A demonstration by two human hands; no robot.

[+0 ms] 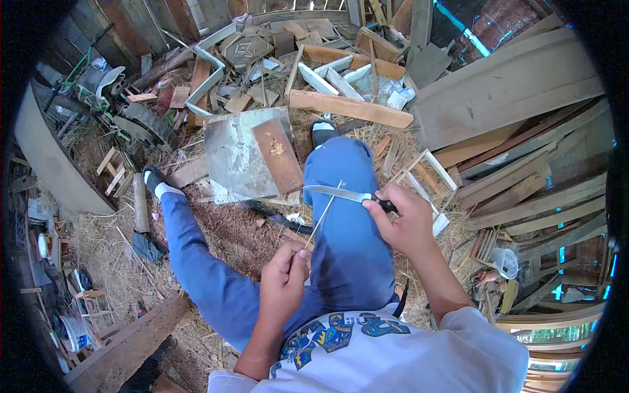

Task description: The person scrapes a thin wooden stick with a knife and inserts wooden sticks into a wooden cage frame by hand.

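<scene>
The floor of the shed is brown and messy, with dry straw and small bits of wood all over it. At the far side, rough old boards stand up in a row like a wall. In front of them is a heap of broken wood, with a long tan plank and bent white strips. Near the middle lies a flat grey sheet with pale, scratchy marks, and a smooth brown board rests on top of it. On the right, a wide grey panel leans over more long planks. On the near left is a thick, rough beam.

A person sits in blue trousers and a white shirt. The right hand is curled closed around the black handle of a knife. Its shiny metal blade is long and points left, above the right knee. The left hand is closed too, with the thumb and finger pinching the near end of a thin, pale stick. The stick slants up to the far right and crosses the blade over the right leg.
</scene>
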